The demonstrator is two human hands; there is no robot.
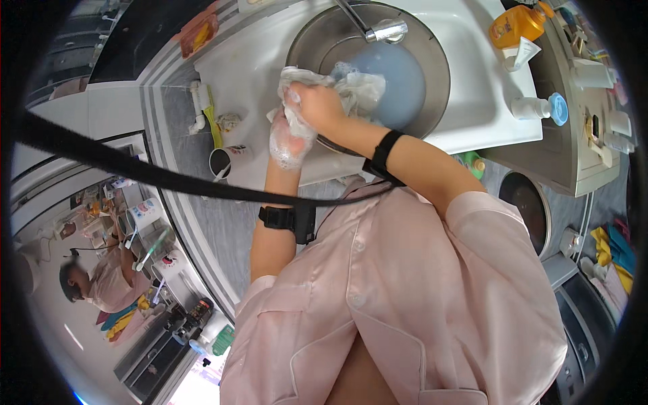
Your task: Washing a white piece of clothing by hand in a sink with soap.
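Note:
A soapy white cloth [361, 91] is bunched between my two hands at the left rim of a metal basin [437, 74]. My right hand [314, 104] is closed on the cloth from above, its fingers bent into the folds. Just below, my left hand [291, 142] is coated in white suds and grips the cloth too; folds and foam hide most of its fingers. Part of the cloth trails to the right into the cloudy bluish water [398, 81] in the basin. A chrome faucet [386, 31] reaches over the basin from the top.
The basin sits in a white sink [479, 101]. On its right ledge stand an orange pump bottle [520, 27], a white tube [523, 54] and a white bottle [530, 108]. At the left are a cup [219, 162] and a mirror [88, 283]. A black strap [169, 172] crosses the view.

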